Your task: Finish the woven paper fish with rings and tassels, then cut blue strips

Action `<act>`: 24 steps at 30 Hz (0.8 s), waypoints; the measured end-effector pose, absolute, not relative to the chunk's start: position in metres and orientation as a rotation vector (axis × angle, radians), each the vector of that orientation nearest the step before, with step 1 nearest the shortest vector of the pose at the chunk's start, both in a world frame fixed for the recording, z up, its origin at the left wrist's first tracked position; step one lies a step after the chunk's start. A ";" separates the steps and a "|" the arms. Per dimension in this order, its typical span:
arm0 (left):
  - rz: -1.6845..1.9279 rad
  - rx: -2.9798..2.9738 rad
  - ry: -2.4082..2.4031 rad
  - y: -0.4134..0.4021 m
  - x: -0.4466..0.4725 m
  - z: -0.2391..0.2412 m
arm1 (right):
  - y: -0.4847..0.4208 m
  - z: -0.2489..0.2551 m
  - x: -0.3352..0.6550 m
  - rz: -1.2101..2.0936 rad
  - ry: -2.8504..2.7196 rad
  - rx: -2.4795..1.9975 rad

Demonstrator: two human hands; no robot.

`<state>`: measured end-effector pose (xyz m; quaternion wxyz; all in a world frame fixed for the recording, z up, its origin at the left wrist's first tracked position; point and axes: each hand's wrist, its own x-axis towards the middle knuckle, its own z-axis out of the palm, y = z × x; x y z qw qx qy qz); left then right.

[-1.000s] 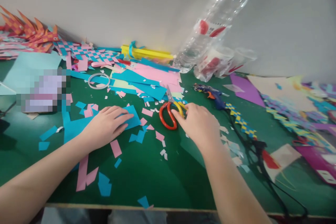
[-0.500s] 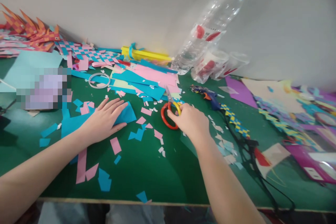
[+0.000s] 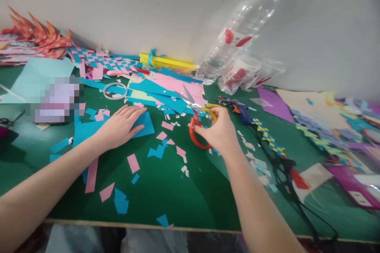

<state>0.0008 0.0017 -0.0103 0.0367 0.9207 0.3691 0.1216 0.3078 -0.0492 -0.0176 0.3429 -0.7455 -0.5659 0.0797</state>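
Observation:
My right hand [image 3: 221, 130] holds a pair of scissors [image 3: 194, 106] by its red and yellow handles, thumb in the red loop. The blades are parted and point away toward the back left. Flat on a sheet of blue paper [image 3: 145, 124] lies my left hand [image 3: 120, 126], fingers stretched out. Small blue, pink and white paper scraps [image 3: 158, 151] are scattered between the hands. A pink strip [image 3: 92, 176] sticks out from under my left forearm.
Behind are a roll of tape [image 3: 115, 91], blue and pink sheets [image 3: 162, 91], a large plastic bottle [image 3: 237, 27] and plastic cups [image 3: 242, 73]. A glue gun [image 3: 239, 111] with a black cable [image 3: 277, 172] lies right. A blurred-out phone-like object [image 3: 56, 101] is at left.
My right hand has lifted the scissors off the table and the blades have opened. My left hand stays on the blue paper. The view has shifted slightly.

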 end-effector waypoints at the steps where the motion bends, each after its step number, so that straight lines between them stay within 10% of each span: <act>1: 0.387 2.829 1.133 0.002 0.001 -0.012 | -0.049 -0.019 0.306 0.210 -1.515 -1.907; 24: 0.431 2.872 1.038 0.004 -0.001 -0.014 | -0.064 0.003 0.303 0.589 -2.290 -1.727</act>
